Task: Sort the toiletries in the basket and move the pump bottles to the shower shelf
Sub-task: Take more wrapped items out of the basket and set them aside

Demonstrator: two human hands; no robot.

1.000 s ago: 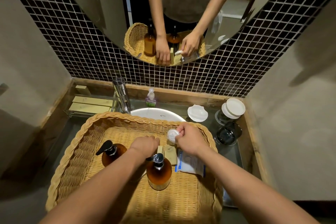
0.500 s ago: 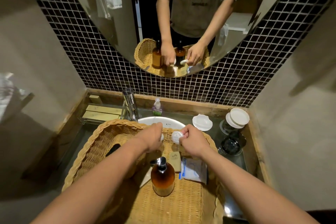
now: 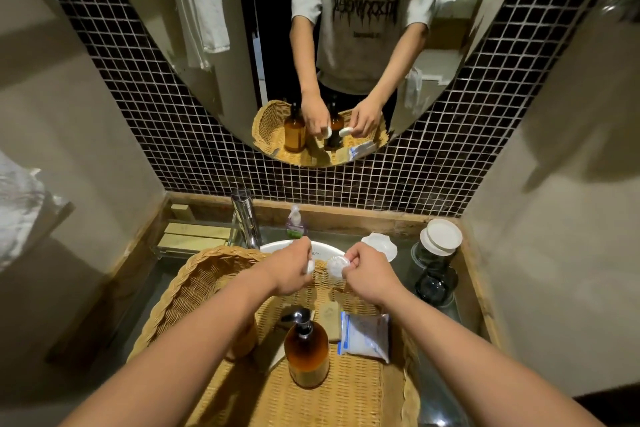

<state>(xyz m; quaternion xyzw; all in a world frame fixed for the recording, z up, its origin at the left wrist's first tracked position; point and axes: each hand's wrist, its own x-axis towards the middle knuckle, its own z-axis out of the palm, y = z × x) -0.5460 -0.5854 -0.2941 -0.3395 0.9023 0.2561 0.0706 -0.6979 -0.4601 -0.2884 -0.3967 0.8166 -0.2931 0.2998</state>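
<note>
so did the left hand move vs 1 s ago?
Yes. The left hand rose from beside the amber pump bottle to the basket's far rim, near the sink, now pinching a small white item.

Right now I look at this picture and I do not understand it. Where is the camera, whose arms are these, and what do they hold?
There is no machine here. The camera sits on a person's head and looks forward and down, so the two bare arms are that person's own. The oval mirror above shows the same person from the front.

A wicker basket rests over the washbasin. In it stand an amber pump bottle, a small tan bar and a clear packet. A second amber bottle shows clearly only in the mirror; the left arm hides it.

The left hand pinches a small white piece. The right hand pinches a small round white container. They may be a lid and its jar, but I cannot tell.
</note>
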